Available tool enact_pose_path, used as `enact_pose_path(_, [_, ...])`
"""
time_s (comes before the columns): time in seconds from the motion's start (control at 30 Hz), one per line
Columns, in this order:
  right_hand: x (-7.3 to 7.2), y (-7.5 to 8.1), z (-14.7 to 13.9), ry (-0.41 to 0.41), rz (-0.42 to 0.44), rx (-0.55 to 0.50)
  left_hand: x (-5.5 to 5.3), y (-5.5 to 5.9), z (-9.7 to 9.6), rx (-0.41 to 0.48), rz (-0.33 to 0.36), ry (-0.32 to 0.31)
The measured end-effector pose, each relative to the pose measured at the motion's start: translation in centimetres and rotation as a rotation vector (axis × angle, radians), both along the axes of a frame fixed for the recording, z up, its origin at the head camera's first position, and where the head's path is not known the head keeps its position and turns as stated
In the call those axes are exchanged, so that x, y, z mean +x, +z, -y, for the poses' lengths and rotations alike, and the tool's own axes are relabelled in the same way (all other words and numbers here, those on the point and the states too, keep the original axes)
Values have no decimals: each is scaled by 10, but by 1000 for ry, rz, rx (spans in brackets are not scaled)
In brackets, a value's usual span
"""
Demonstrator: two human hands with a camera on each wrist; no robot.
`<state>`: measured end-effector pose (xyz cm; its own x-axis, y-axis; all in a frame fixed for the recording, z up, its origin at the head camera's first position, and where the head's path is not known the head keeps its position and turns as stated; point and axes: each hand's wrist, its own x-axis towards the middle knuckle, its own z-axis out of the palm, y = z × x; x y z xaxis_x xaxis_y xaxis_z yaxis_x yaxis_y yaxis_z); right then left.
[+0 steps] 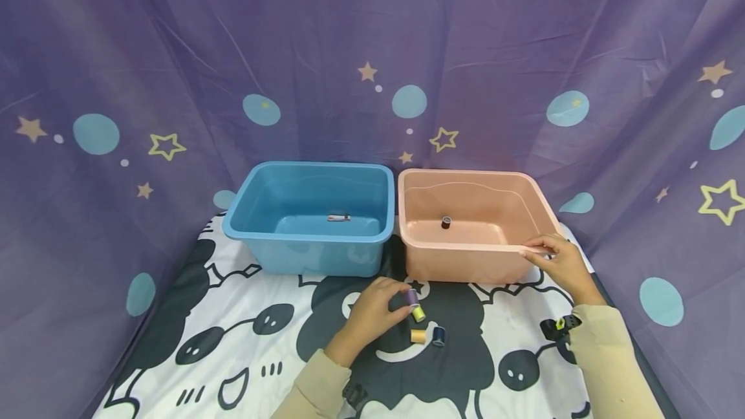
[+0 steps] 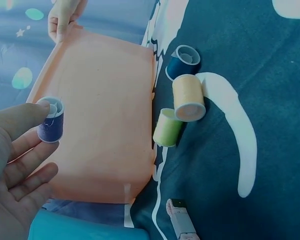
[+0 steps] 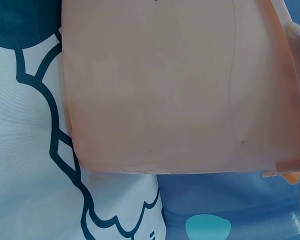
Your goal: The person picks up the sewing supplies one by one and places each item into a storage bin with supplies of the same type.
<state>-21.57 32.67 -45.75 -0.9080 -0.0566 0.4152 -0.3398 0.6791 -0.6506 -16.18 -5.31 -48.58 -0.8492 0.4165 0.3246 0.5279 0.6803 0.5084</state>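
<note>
Between thumb and fingertips my left hand (image 1: 371, 310) pinches a purple thread spool (image 2: 51, 129), held up in front of the peach tub (image 1: 465, 265). My right hand (image 1: 563, 268) grips that tub's front rim near its right corner. On the dark part of the cloth are a yellow-green spool (image 2: 168, 128), a yellow-orange spool (image 2: 188, 95) and a navy spool (image 2: 184, 62), close together. A brown spool (image 1: 445, 222) stands inside the peach tub. Only the thumb (image 3: 299, 41) and an edge of the right hand show in the right wrist view.
Left of the peach tub stands a blue tub (image 1: 314, 254) with a small, narrow item (image 1: 339, 218) on its floor. Another small, narrow box (image 2: 182, 220) lies on the cloth in the left wrist view. A purple curtain (image 1: 326, 50) hangs behind both tubs.
</note>
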Motion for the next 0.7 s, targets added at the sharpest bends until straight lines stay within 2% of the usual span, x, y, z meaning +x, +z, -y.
enact_pose_path(0.5, [1, 1, 1, 1, -7, -15, -1, 8, -2, 18, 23, -6])
enact_pose_path(0.7, [0, 1, 1, 0, -8, -13, -2, 10, -3, 27, -9, -16])
